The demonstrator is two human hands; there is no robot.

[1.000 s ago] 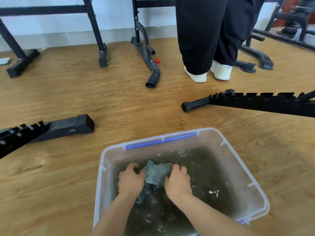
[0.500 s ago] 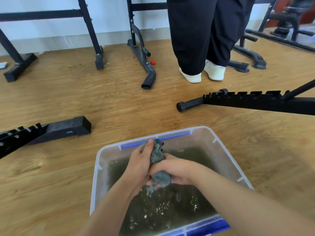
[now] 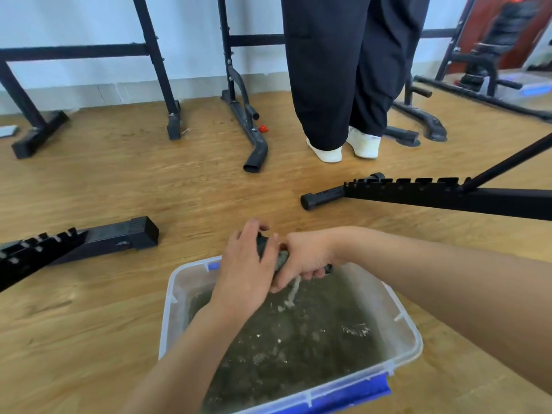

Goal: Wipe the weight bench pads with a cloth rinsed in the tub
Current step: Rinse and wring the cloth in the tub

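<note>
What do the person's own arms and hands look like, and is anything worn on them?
Both forearms are bare up to the edge of the picture: no sleeve shows. The left hand and the right hand wear no gloves, and no ring, watch or bracelet is visible. The nails look short and unpainted.

Single head-worn wide-angle view, looking forward and steeply down from above. Close range: the tub fills the lower centre at forearm reach, floor stretching beyond to the wall. Edges bow with lens distortion; no second view to compare.
</note>
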